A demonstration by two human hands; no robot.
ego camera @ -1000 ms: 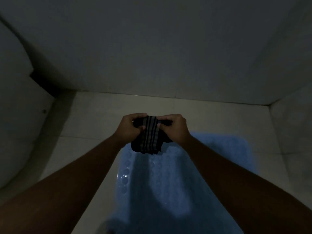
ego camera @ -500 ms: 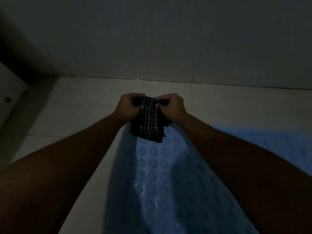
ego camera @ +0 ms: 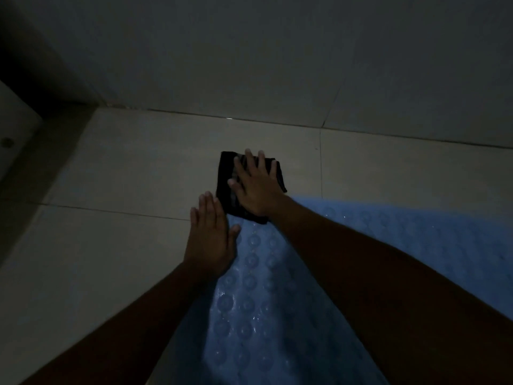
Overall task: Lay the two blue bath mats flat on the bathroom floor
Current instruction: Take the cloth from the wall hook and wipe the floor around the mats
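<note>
A blue bath mat (ego camera: pixel 277 301) with round suction bumps lies on the pale tiled floor, running from the middle of the view to the lower right. A dark folded cloth with light stripes (ego camera: pixel 226 184) lies at the mat's far corner, partly on the tiles. My right hand (ego camera: pixel 256 187) presses flat on the cloth with fingers spread. My left hand (ego camera: pixel 211 237) lies flat with straight fingers at the mat's left edge, just beside the cloth. Only one mat is in view.
A tiled wall (ego camera: pixel 249 56) meets the floor just beyond the cloth. At the far left stands a pale fixture (ego camera: pixel 14 126) with a dark gap behind it. Bare floor tiles (ego camera: pixel 97 245) stretch left of the mat. The room is dim.
Both hands held the striped cloth bunched above the mat. Now the cloth lies on the floor under my flat right hand, and my left hand has let go and lies flat beside it.
</note>
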